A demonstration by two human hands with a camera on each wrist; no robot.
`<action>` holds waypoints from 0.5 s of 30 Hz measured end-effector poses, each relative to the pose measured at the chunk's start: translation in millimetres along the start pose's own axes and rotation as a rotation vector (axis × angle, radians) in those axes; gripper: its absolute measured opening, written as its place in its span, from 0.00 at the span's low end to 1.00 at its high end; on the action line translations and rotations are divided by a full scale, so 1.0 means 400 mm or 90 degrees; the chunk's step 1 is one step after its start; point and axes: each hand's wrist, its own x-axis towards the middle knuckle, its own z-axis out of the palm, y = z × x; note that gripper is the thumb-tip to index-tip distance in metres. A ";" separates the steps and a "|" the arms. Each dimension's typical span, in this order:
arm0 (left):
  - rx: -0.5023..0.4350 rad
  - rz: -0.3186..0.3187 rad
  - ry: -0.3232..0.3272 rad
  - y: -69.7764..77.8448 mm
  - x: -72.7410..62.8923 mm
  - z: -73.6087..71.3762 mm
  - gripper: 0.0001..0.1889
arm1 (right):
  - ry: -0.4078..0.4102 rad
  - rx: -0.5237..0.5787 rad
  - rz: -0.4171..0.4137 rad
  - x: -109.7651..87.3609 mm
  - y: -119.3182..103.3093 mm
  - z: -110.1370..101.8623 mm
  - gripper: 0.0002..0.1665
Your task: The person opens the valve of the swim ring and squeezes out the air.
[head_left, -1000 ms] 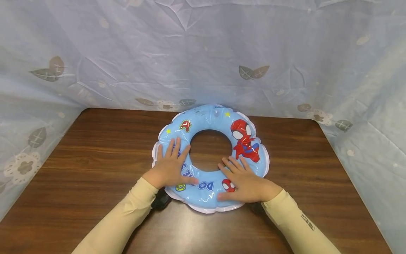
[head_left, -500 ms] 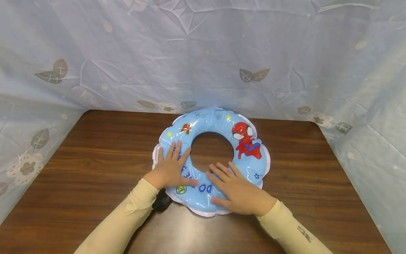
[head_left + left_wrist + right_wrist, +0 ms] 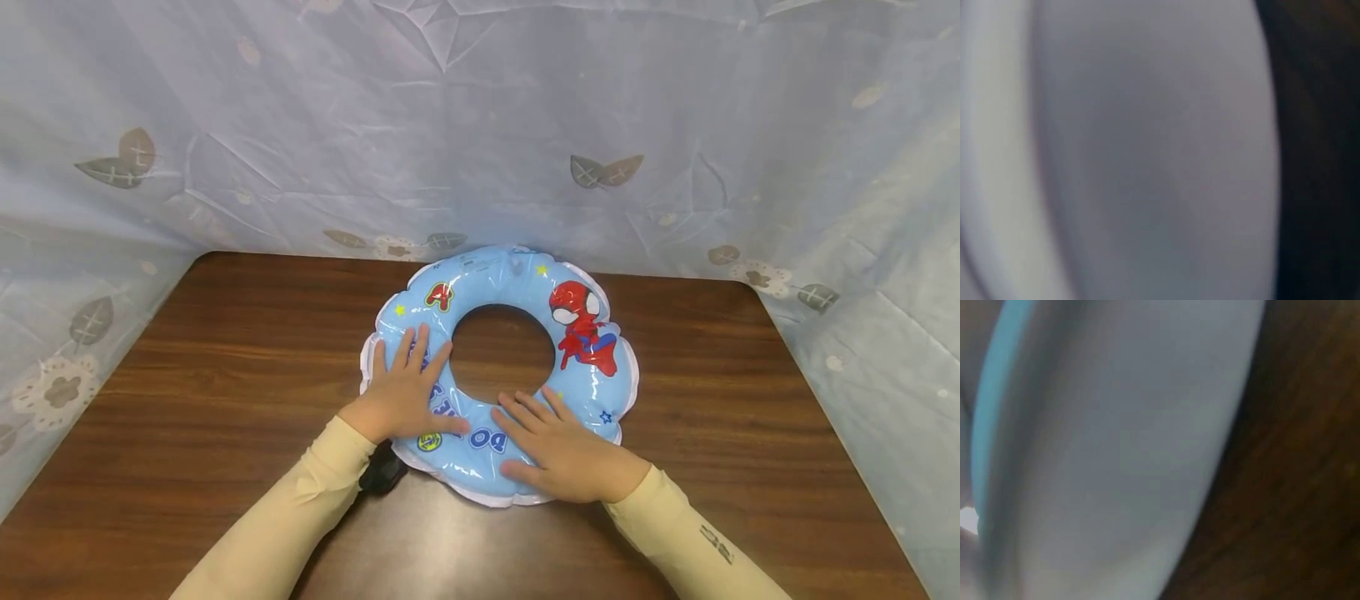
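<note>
A blue inflatable swim ring (image 3: 480, 279) with a white scalloped edge lies flat on the table, printed with a red cartoon figure, stars and letters. My left hand (image 3: 403, 396) rests on its left front part, fingers spread and straight, covering some of the lettering. On the front right part lies my right hand (image 3: 570, 450), palm down with its fingers reaching the inner rim of the hole. Both wrist views are blurred and close: the left one is filled by the pale underside of the ring (image 3: 1160, 150), the right one by its whitish side (image 3: 1129, 444).
The dark brown wooden table (image 3: 712, 400) extends on both sides of the ring. A pale blue curtain (image 3: 480, 125) with leaf and flower prints hangs behind and along the sides. A black device (image 3: 382, 471) sits under the left wrist.
My right hand has shifted left along the front of the ring, uncovering a blue star print at the right and covering the small red face. The left hand stays in place.
</note>
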 end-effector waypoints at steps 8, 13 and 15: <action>-0.008 0.003 -0.004 0.000 -0.001 -0.010 0.66 | -0.010 -0.016 0.001 0.005 0.005 0.005 0.46; -0.012 0.003 -0.010 -0.003 0.001 -0.007 0.66 | -0.005 -0.021 0.001 0.007 0.013 0.020 0.45; -0.014 0.002 -0.010 -0.003 0.000 -0.007 0.66 | -0.001 -0.020 0.002 0.008 0.018 0.028 0.45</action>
